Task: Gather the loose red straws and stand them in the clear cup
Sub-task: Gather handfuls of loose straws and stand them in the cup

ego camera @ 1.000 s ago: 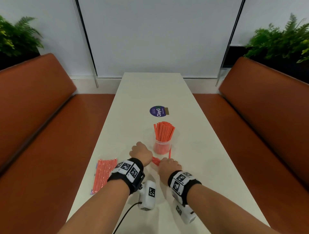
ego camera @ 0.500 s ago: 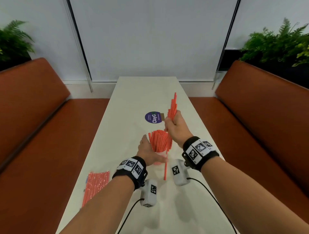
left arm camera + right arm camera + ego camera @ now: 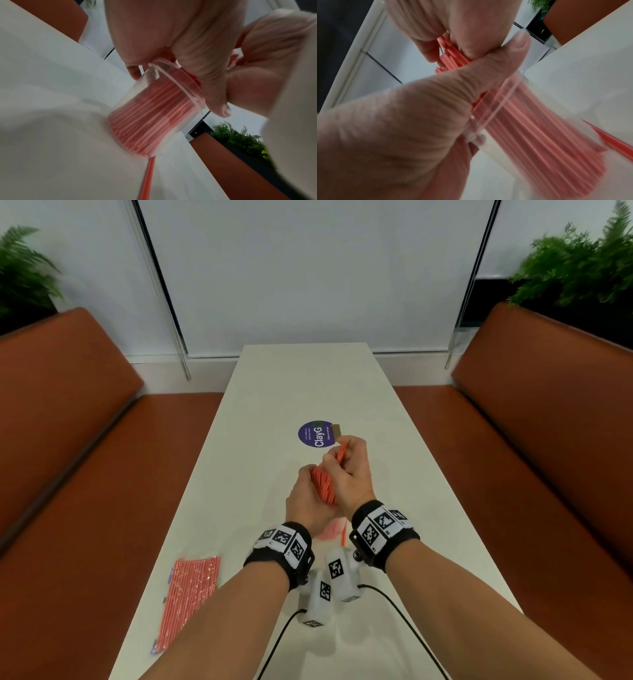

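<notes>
Nearest us, one loose thin red plastic straw (image 3: 344, 531) lies flat on the long white table (image 3: 260, 419), its length running away from us, touching the clear plastic cup (image 3: 154, 108). Our left hand (image 3: 306, 503) and right hand (image 3: 350, 474) both curl around the bundle of red straws (image 3: 324, 485) standing upright in that cup, tops leaning slightly away.

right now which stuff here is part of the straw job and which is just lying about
Part of the job:
- clear cup
- red straws in it
- loose straw beside the cup
- left hand, right hand, both on the straws

Lying about:
- packet of straws
- purple sticker
- plants
</notes>
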Motion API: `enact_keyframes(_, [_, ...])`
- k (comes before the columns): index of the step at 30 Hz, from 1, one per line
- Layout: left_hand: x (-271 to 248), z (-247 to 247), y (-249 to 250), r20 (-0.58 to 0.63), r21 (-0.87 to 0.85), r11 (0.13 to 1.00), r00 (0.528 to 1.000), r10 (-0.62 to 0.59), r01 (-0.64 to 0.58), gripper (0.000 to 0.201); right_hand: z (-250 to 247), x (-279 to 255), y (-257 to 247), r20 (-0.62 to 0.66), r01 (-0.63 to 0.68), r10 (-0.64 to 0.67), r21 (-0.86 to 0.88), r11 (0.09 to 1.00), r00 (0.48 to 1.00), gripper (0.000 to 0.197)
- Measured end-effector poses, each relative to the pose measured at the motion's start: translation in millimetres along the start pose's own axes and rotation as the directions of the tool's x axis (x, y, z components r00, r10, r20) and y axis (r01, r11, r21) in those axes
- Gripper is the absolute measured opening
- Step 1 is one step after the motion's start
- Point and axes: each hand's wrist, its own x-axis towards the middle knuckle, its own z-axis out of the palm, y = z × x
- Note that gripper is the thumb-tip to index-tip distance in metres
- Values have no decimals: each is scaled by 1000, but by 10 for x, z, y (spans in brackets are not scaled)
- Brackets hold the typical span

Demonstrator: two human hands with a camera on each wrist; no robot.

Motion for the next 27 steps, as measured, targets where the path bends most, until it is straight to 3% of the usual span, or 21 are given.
enact_keyframes(5, [27,38,-59,-73,-9,1000,997,28,-28,68,-10,57,5,-42,57,-59,-61,997,997,29])
enact_keyframes(7, [50,50,-71,-97,0,1000,995,29,-29,61,-19,81,-23,-70,70,-82,-159,985,994,19])
enact_keyframes(9, [72,56,-82,-100,18,999,994,42,-40,57,-73,96,-7,-46,180,-209,-351,919,977,16])
enact_keyframes(11, [94,62,-97,-102,40,997,993,68,-64,51,-127,80,53,131,319,-301,-578,751,945,36])
enact_keyframes(14, [121,74,-112,-71,100,988,989,128,-120,44,-156,18,155,434,432,-141,-703,564,890,49])
enact_keyframes(20, [43,-27,-88,28,-9,981,980,196,-196,47,-175,102,136,539,474,7,-747,467,843,42])
enact_keyframes(24, [15,-102,-180,124,-28,984,976,178,-176,81,-196,121,90,597,522,131,-772,364,791,47])
enact_keyframes(26, [4,-122,-214,147,28,987,977,152,-158,92,-224,97,65,603,524,80,-745,412,794,49])
enact_keyframes(27, [2,-128,-226,146,60,987,980,137,-147,92,-243,78,67,566,485,13,-719,498,824,51])
